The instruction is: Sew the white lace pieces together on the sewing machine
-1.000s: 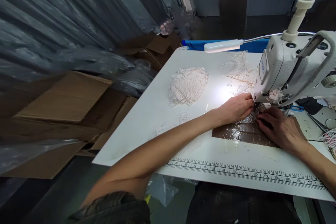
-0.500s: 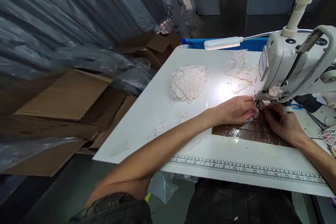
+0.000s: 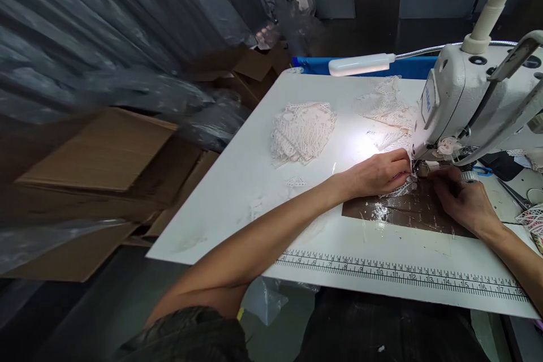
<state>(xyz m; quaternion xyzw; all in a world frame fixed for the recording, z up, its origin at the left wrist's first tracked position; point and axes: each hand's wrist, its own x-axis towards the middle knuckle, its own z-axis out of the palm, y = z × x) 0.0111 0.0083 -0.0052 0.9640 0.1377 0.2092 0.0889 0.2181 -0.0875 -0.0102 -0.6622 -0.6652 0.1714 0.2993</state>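
Observation:
At the sewing machine (image 3: 458, 96), my left hand (image 3: 384, 172) is closed, thumb and fingers pinching a small white lace piece (image 3: 399, 189) just left of the presser foot (image 3: 421, 169). Part of the lace hangs below my fingers over a brown plate (image 3: 399, 212). My right hand (image 3: 464, 201) sits right of the presser foot, fingers curled and pinched together beside the needle area. Whatever lies between those fingertips is hidden in shadow. Behind my left hand, more lace pieces (image 3: 388, 107) lie spread on the white table (image 3: 237, 192).
A stack of lace pieces (image 3: 303, 133) lies left of the lamp-lit spot. The white lamp (image 3: 360, 65) reaches over the table's far edge. A printed ruler (image 3: 394, 274) runs along the front. Scissors (image 3: 513, 195) lie at right; cardboard boxes (image 3: 97, 150) stand left of the table.
My left hand has shifted slightly left, and more of the lace shows below its fingers. My right hand stays beside the presser foot. The view has moved a little.

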